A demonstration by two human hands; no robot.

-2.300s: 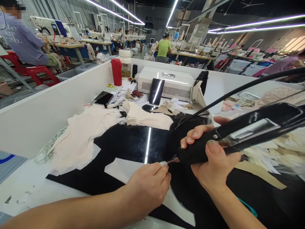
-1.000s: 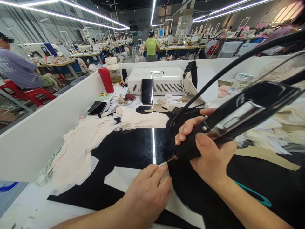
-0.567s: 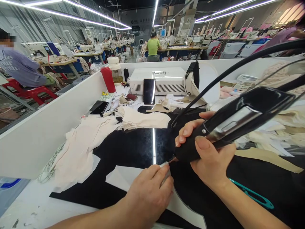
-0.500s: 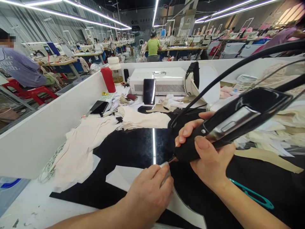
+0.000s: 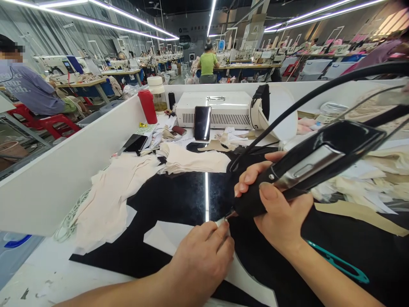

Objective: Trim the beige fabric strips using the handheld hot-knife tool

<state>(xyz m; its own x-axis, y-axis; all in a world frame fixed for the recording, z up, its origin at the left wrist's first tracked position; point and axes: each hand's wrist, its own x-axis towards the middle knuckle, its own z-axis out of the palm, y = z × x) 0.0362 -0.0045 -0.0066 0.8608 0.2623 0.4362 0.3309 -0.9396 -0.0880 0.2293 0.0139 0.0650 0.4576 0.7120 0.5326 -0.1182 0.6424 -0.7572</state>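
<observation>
My right hand [image 5: 281,213] is wrapped round a black corded handheld tool [image 5: 313,166] with a silver panel on its side. The tool's thin metal tip [image 5: 230,214] points down-left and meets the fingertips of my left hand [image 5: 204,256]. My left fingers are closed on a pale edge of the white curved piece [image 5: 168,236], which lies on the black work surface [image 5: 166,196]; whether it is fabric or paper I cannot tell. Faint haze shows beside the tip. The left palm hides the piece's middle.
Pale pink fabric pieces [image 5: 111,200] lie at left, with another stack [image 5: 194,158] behind. A phone [image 5: 202,123] leans on a vented white box [image 5: 217,106]. A red bottle [image 5: 147,106] stands at back left. A teal oval tool [image 5: 341,264] lies at right. Thick cables [image 5: 287,115] arch overhead.
The camera view has shifted slightly. Both hands, the tool and the white piece keep almost the same positions relative to each other.
</observation>
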